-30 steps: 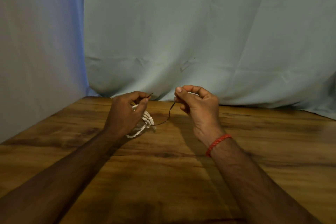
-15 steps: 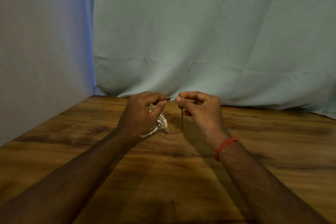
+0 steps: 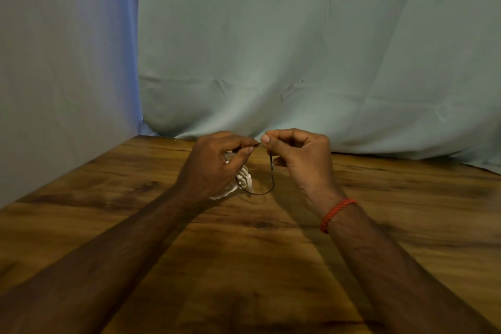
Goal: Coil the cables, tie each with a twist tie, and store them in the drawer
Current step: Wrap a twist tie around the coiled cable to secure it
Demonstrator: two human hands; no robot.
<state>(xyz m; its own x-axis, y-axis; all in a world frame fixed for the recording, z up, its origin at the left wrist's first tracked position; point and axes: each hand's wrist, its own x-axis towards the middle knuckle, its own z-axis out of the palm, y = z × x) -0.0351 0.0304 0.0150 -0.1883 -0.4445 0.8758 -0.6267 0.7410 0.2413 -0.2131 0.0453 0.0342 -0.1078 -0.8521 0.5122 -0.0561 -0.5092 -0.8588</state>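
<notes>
The person's left hand (image 3: 214, 168) is held just above the wooden desk (image 3: 406, 211), fingers curled round a coiled white cable (image 3: 244, 180), whose loops show below and to the right of the palm; its thumb and forefinger also pinch one end of a thin dark twist tie (image 3: 272, 184); the right hand (image 3: 301, 160), fingers curled, pinches the other end between thumb and forefinger; the two pinches nearly touch; the twist tie hangs from the right hand in a slack loop that bends back under the cable; a red cord bracelet (image 3: 336, 214) circles the right wrist; pale cloth (image 3: 298, 49) hangs behind the desk.
</notes>
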